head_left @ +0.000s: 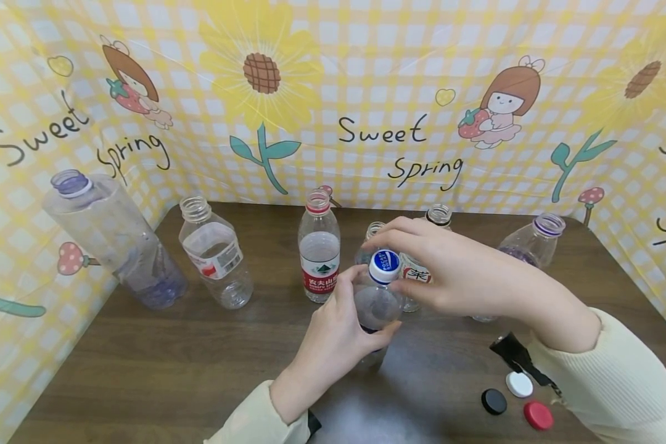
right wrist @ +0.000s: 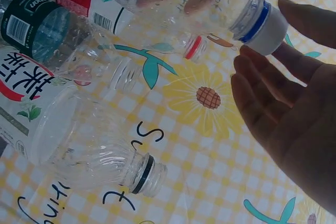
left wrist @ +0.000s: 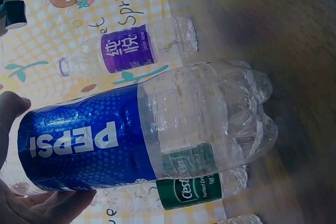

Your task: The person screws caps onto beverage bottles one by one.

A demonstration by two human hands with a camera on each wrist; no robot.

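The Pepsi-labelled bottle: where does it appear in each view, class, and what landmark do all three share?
Head: the Pepsi-labelled bottle is just right of centre, below mid-height, in the left hand.
Left wrist: across the middle, base to the right.
Right wrist: at the top edge, white cap toward the right.
Shared landmark: the yellow checked cloth.

Blue up top, white round the side on the round plastic screw cap, and here's the clear plastic bottle in a white-lettered, dotted blue wraparound label! Yellow-and-white checks across the fabric backdrop, dark brown grain on the wooden tabletop, and three round plastic lids: white, black, red!
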